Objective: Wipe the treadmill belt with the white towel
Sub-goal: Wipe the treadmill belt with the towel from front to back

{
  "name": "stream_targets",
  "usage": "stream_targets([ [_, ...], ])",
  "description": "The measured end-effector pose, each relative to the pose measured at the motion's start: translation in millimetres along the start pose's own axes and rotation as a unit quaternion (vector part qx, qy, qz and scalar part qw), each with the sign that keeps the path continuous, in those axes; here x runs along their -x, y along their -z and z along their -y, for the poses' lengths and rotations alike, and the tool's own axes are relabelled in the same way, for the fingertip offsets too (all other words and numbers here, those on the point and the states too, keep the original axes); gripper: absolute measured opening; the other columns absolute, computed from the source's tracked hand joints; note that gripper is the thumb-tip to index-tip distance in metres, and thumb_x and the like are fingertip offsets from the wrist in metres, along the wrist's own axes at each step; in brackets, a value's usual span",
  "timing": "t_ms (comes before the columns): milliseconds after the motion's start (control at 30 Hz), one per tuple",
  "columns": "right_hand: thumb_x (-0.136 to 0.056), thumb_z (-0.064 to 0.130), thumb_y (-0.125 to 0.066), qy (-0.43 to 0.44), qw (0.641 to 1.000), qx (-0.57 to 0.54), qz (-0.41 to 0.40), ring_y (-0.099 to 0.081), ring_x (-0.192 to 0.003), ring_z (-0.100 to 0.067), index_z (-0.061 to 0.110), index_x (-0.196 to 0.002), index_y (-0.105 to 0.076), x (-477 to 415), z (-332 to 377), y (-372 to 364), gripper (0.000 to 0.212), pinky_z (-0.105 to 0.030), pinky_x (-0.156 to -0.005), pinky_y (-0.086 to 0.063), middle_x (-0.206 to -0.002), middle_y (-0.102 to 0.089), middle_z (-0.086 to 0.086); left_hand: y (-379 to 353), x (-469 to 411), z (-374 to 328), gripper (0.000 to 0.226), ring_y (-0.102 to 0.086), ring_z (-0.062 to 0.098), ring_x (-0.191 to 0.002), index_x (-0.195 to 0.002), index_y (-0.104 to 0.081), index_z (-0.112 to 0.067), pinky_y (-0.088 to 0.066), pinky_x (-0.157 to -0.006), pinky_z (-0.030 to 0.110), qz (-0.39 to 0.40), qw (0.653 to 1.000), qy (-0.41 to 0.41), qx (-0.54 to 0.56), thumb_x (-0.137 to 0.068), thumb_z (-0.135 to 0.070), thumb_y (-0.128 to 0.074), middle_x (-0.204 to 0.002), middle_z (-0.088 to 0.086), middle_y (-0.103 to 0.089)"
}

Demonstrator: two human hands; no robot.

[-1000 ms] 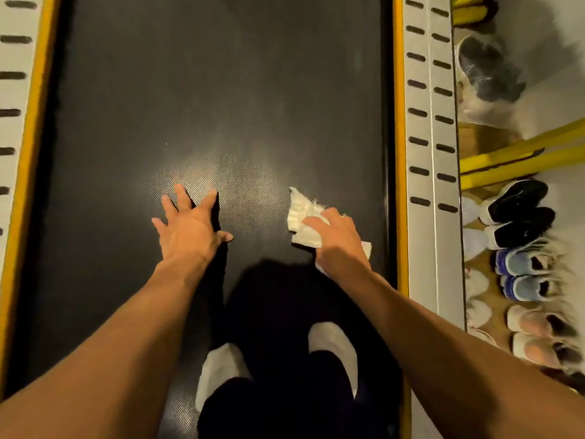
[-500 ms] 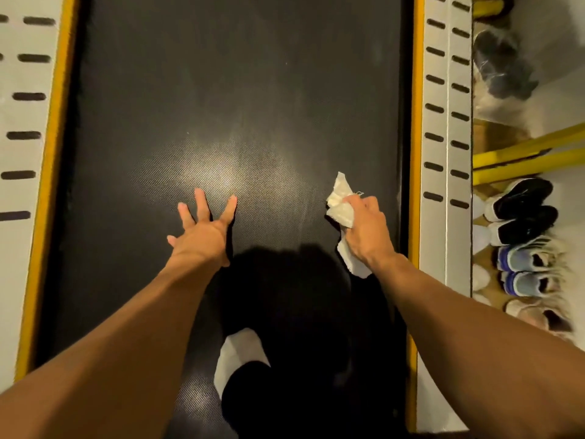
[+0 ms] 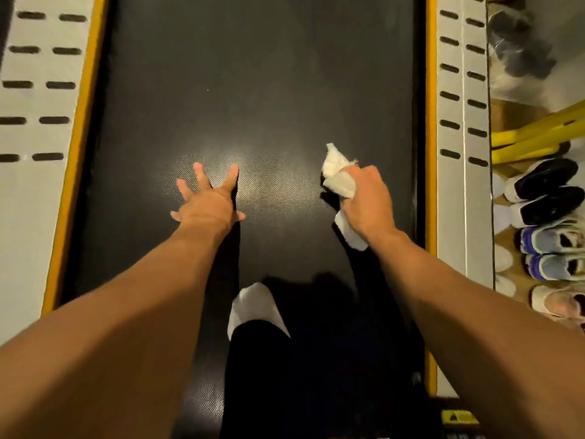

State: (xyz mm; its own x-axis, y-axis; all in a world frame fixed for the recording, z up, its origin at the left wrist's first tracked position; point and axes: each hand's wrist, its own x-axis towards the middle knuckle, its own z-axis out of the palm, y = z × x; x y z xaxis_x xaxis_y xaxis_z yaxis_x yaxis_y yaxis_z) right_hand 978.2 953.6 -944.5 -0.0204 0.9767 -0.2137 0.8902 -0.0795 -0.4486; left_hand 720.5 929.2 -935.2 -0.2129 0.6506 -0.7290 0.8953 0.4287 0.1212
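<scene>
White towel (image 3: 340, 183), crumpled, bunched in curled right hand (image 3: 368, 201) near belt (image 3: 253, 74) right edge; left hand (image 3: 205, 205) flat mid-belt, fingers spread.

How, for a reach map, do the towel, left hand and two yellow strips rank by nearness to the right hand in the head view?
1. Towel, gripped in the right hand.
2. Right yellow strip, just to its right.
3. Left hand, to its left on the belt.
4. Left yellow strip, far left edge.
</scene>
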Motion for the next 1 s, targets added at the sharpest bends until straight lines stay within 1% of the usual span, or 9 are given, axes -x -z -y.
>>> stream_targets([
  [133, -0.080, 0.001, -0.054, -0.047, 0.995, 0.088, 0.005, -0.050, -0.092, -0.036, 0.020, -0.116, -0.058, -10.3, 4.0, 0.8, 0.041, -0.029, -0.072, -0.034, -0.110, -0.047, -0.013, -0.5, -7.7, 5.1, 0.095, 0.017, 0.047, -0.142, -0.144, 0.006, -0.058, -0.020, -0.106, 0.072, 0.016, 1.000, -0.021, 0.012, -0.087, -0.036, -0.068, -0.155, 0.005, 0.032],
  [333, -0.074, 0.005, -0.055, 0.242, 0.943, 0.102, 0.207, -0.041, -0.098, -0.026, 0.028, -0.119, -0.054, 40.6, 33.7, -20.5, 0.051, -0.045, -0.078, -0.048, -0.118, -0.045, -0.003, 0.9, -6.3, -0.7, 0.096, 0.018, 0.045, -0.143, -0.143, 0.007, -0.059, -0.021, -0.103, 0.074, 0.016, 1.000, 0.005, 0.001, -0.088, -0.032, -0.067, -0.155, 0.003, 0.033],
  [467, -0.075, 0.018, -0.056, 0.151, 0.988, 0.031, 0.023, -0.050, -0.088, -0.030, 0.026, -0.112, -0.062, 6.6, 34.3, -8.4, 0.039, -0.038, -0.075, -0.047, -0.109, -0.051, -0.007, -0.5, -8.9, 0.3, 0.097, 0.018, 0.044, -0.143, -0.142, 0.007, -0.059, -0.022, -0.104, 0.073, 0.018, 1.000, 0.004, 0.014, -0.087, -0.032, -0.068, -0.155, 0.003, 0.033],
  [500, -0.076, 0.025, -0.053, 0.104, 0.994, 0.017, 0.002, -0.051, -0.089, -0.031, 0.025, -0.111, -0.063, -6.8, 32.9, -5.4, 0.037, -0.035, -0.074, -0.044, -0.108, -0.051, -0.008, 0.6, -8.2, 0.4, 0.097, 0.018, 0.044, -0.143, -0.142, 0.006, -0.060, -0.022, -0.104, 0.073, 0.015, 1.000, 0.008, 0.010, -0.087, -0.032, -0.069, -0.155, 0.003, 0.033],
  [567, -0.077, 0.014, -0.052, 0.030, 0.998, 0.044, 0.017, -0.050, -0.093, -0.035, 0.023, -0.111, -0.062, -17.6, 34.1, -11.3, 0.036, -0.030, -0.070, -0.035, -0.111, -0.049, -0.010, 0.9, -8.1, 0.4, 0.098, 0.017, 0.045, -0.143, -0.143, 0.004, -0.059, -0.023, -0.104, 0.073, 0.014, 1.000, -0.001, 0.006, -0.085, -0.032, -0.070, -0.156, 0.003, 0.030],
  [633, -0.074, -0.001, -0.054, 0.087, 0.988, 0.117, 0.045, -0.047, -0.092, -0.035, 0.022, -0.110, -0.061, 0.7, 46.2, -30.8, 0.044, -0.029, -0.068, -0.032, -0.116, -0.048, -0.010, 0.2, -6.0, 6.4, 0.099, 0.013, 0.045, -0.144, -0.145, 0.000, -0.055, -0.026, -0.105, 0.070, 0.006, 1.000, -0.019, 0.015, -0.083, -0.032, -0.073, -0.158, 0.003, 0.026],
  [767, -0.073, -0.005, -0.051, 0.245, 0.953, 0.088, 0.152, -0.043, -0.096, -0.029, 0.023, -0.120, -0.057, 58.4, 61.4, -52.4, 0.055, -0.038, -0.083, -0.045, -0.126, -0.047, -0.005, -4.1, 9.7, 30.0, 0.100, 0.006, 0.044, -0.145, -0.151, -0.005, -0.042, -0.029, -0.107, 0.061, -0.040, 0.999, 0.002, 0.025, -0.081, -0.028, -0.075, -0.160, 0.009, 0.018],
  [833, -0.073, -0.005, -0.051, 0.239, 0.956, 0.053, 0.164, -0.043, -0.097, -0.027, 0.023, -0.121, -0.057, 76.3, 67.8, -53.1, 0.056, -0.038, -0.084, -0.046, -0.124, -0.048, -0.002, -12.4, 24.7, 48.4, 0.102, 0.006, 0.047, -0.144, -0.150, -0.004, -0.042, -0.025, -0.109, 0.062, -0.042, 0.998, 0.043, 0.033, -0.080, -0.030, -0.076, -0.159, 0.011, 0.018],
  [1000, -0.077, -0.006, -0.052, 0.135, 0.990, -0.014, 0.031, -0.048, -0.098, -0.030, 0.023, -0.115, -0.064, 52.3, 94.4, -42.4, 0.050, -0.018, -0.077, -0.026, -0.122, -0.052, -0.006, -15.4, 39.9, 87.5, 0.114, 0.008, 0.045, -0.145, -0.149, 0.006, -0.047, -0.022, -0.113, 0.061, 0.008, 0.999, 0.041, 0.030, -0.076, -0.029, -0.080, -0.157, 0.012, 0.025],
])
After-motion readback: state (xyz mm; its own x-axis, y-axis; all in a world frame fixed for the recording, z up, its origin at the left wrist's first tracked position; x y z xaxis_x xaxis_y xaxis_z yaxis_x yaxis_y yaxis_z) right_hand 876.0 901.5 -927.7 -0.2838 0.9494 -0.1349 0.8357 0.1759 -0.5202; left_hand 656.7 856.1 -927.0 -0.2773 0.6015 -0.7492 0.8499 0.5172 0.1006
